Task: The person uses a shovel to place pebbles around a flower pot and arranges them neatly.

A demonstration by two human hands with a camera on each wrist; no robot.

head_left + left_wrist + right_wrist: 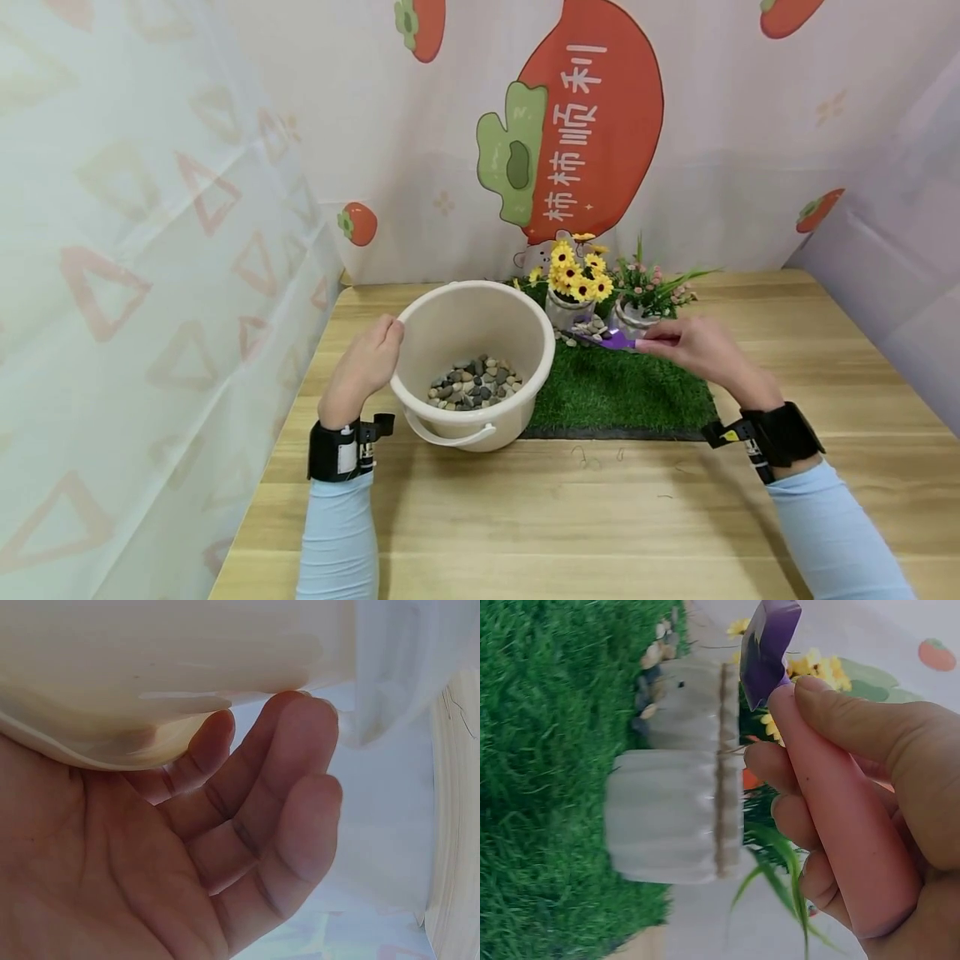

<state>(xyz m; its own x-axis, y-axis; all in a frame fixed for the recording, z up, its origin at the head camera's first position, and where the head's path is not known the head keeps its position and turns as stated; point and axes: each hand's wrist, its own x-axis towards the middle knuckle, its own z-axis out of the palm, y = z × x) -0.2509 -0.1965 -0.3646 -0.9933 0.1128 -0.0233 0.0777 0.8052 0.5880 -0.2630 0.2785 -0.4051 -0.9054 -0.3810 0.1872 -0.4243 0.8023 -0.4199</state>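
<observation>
A cream plastic bucket (468,321) stands on the table with grey and tan pebbles (472,385) across its bottom. My left hand (365,364) grips its rim on the left side, and in the left wrist view the curled fingers (307,825) show against the outer wall. My right hand (701,350) holds a small garden trowel (619,340) by its pink handle (847,825). The trowel's purple blade (769,649) points left, toward a heap of pebbles (595,327) in front of the flowerpots; its tip overlaps the heap in the head view.
Two whitish pots stand on a green turf mat (630,396), one with yellow flowers (573,271), the other with small pink blooms (652,287). The bucket's handle (450,437) hangs down in front. A printed curtain (420,142) closes off the table's back.
</observation>
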